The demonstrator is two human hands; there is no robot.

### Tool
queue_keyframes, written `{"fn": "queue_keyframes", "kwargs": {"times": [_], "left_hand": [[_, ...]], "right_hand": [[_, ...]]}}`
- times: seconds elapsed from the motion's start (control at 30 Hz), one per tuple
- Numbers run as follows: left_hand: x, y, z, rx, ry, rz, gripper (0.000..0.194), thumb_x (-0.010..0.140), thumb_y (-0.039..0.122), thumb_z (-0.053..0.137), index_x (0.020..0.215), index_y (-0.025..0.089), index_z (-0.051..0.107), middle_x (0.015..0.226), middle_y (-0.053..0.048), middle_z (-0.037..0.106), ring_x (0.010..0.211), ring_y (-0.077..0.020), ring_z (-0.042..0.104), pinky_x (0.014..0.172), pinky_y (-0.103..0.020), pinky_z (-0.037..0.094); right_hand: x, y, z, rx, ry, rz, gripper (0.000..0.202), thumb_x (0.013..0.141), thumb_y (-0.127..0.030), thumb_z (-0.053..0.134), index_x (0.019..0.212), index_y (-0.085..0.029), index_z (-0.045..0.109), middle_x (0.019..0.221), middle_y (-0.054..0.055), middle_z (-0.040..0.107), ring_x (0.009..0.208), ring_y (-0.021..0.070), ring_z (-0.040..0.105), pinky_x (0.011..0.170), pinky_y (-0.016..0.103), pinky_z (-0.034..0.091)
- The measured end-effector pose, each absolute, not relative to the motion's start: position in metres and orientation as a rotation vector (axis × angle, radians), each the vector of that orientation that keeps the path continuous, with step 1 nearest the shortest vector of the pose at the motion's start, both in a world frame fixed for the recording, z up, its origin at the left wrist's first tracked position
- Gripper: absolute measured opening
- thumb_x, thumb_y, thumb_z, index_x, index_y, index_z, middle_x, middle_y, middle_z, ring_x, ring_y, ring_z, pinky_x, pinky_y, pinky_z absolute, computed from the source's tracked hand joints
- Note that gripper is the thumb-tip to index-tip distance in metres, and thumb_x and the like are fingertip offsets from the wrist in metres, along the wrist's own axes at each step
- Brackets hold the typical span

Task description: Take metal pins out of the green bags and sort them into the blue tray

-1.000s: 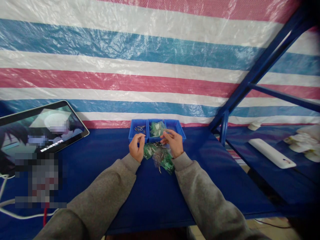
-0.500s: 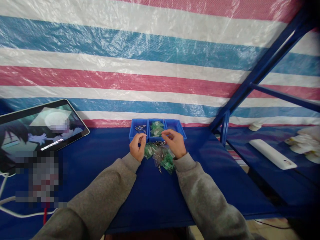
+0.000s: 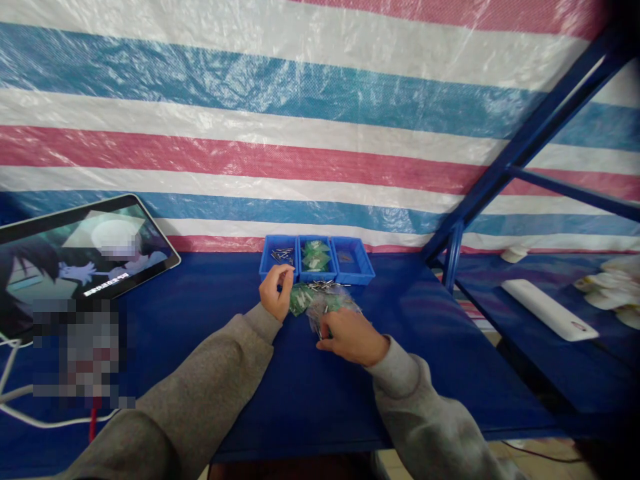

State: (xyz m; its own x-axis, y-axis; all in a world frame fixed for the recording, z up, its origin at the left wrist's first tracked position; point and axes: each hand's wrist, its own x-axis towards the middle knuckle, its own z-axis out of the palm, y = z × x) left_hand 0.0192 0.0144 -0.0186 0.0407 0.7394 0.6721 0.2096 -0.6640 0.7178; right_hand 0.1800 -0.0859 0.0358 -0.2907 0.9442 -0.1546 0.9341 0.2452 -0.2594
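Note:
My left hand (image 3: 275, 293) is closed in a pinch just in front of the left blue bin (image 3: 263, 265); what its fingertips hold, if anything, is too small to make out. My right hand (image 3: 353, 337) reaches down to the near side of a loose pile, its thumb and fingers closing round a thin metal pin (image 3: 321, 335). In that pile lie small green-and-clear plastic packets (image 3: 300, 300) and silvery metal pins (image 3: 325, 285), partly covered by the right hand. More metal pins (image 3: 283, 255) lie in the left bin. Green packets (image 3: 316, 255) fill the middle bin (image 3: 320, 275).
The right blue bin (image 3: 357, 275) holds a few small clear pieces. A tablet (image 3: 150, 220) leans at the left, beside white cables (image 3: 45, 422). Blue metal bars (image 3: 453, 257) rise at the right; beyond them lies a white oblong device (image 3: 547, 310).
My right hand has moved from before the right bin down and nearer to me, onto the pile, uncovering that bin. My left hand stays nearly in place.

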Motion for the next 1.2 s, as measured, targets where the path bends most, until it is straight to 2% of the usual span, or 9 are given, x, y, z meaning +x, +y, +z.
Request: {"fn": "queue_keyframes", "kwargs": {"times": [0.07,0.27,0.47,0.6,0.7,0.87,0.97,1.1,1.2], "left_hand": [[0.019,0.014,-0.018,1.906,0.962,1.656,0.017,0.088,0.027,0.050,0.097,0.016,0.060,0.082,-0.004,0.059,0.061,-0.0089,0.055,0.058,-0.020,0.046],[0.019,0.014,-0.017,1.918,0.960,1.659,0.017,0.088,0.027,0.050,0.096,0.016,0.060,0.080,-0.003,0.059,0.059,-0.0089,0.054,0.058,-0.021,0.046],[0.019,0.013,-0.018,1.913,0.965,1.660,0.018,0.088,0.028,0.050,0.096,0.016,0.060,0.081,-0.004,0.060,0.059,-0.0093,0.054,0.057,-0.021,0.046],[0.019,0.013,-0.016,1.937,0.966,1.669,0.018,0.089,0.029,0.049,0.096,0.016,0.061,0.082,-0.004,0.061,0.063,-0.0106,0.056,0.059,-0.022,0.047],[0.019,0.011,-0.011,2.006,0.955,1.654,0.020,0.089,0.028,0.048,0.099,0.016,0.062,0.088,-0.007,0.063,0.075,-0.0139,0.060,0.063,-0.024,0.048],[0.020,0.011,-0.006,2.180,0.826,1.498,0.027,0.090,0.022,0.047,0.113,0.019,0.059,0.103,-0.009,0.065,0.095,-0.0185,0.060,0.074,-0.030,0.051],[0.020,0.012,-0.007,2.247,0.795,1.495,0.023,0.089,0.021,0.049,0.106,0.020,0.064,0.098,-0.008,0.067,0.092,-0.0185,0.061,0.077,-0.033,0.050],[0.021,0.014,-0.010,2.236,0.793,1.527,0.017,0.087,0.024,0.053,0.095,0.019,0.067,0.090,-0.008,0.067,0.084,-0.0175,0.061,0.068,-0.030,0.051],[0.022,0.015,-0.012,2.178,0.811,1.559,0.016,0.086,0.027,0.056,0.094,0.018,0.067,0.087,-0.007,0.067,0.080,-0.0164,0.062,0.064,-0.028,0.051]], "right_hand": [[0.173,-0.095,0.032,-1.981,-2.430,0.355,0.021,0.072,-0.040,0.067,0.077,-0.019,0.068,0.077,0.008,0.066,0.075,0.0220,0.063,0.060,0.027,0.040],[0.158,-0.099,0.028,-2.082,-2.428,0.226,0.019,0.083,-0.030,0.053,0.083,-0.016,0.067,0.084,0.014,0.067,0.078,0.0254,0.065,0.063,0.031,0.044],[0.158,-0.087,0.036,-2.056,-2.429,0.162,0.018,0.079,-0.022,0.051,0.080,-0.015,0.067,0.081,0.014,0.068,0.075,0.0256,0.065,0.061,0.031,0.044],[0.168,-0.066,0.054,-1.965,-2.433,0.134,0.015,0.077,-0.022,0.053,0.076,-0.017,0.067,0.077,0.012,0.068,0.074,0.0243,0.064,0.060,0.029,0.042],[0.177,-0.042,0.064,-1.879,-2.382,0.152,0.012,0.076,-0.022,0.056,0.076,-0.017,0.067,0.076,0.009,0.067,0.076,0.0213,0.062,0.064,0.027,0.040],[0.183,-0.017,0.057,-1.660,-2.310,0.333,0.008,0.072,-0.018,0.057,0.069,-0.017,0.064,0.061,0.001,0.062,0.059,0.0132,0.056,0.057,0.023,0.036],[0.186,-0.015,0.047,-1.542,-2.215,0.406,0.009,0.073,-0.017,0.056,0.069,-0.016,0.063,0.057,-0.002,0.059,0.053,0.0102,0.051,0.054,0.021,0.033],[0.191,-0.014,0.042,-1.468,-2.093,0.441,0.009,0.077,-0.023,0.056,0.074,-0.017,0.062,0.055,-0.004,0.056,0.052,0.0098,0.049,0.053,0.020,0.032],[0.192,-0.012,0.041,-1.415,-1.972,0.464,0.013,0.081,-0.028,0.054,0.079,-0.017,0.061,0.055,-0.004,0.055,0.052,0.0109,0.050,0.053,0.021,0.034]]}}
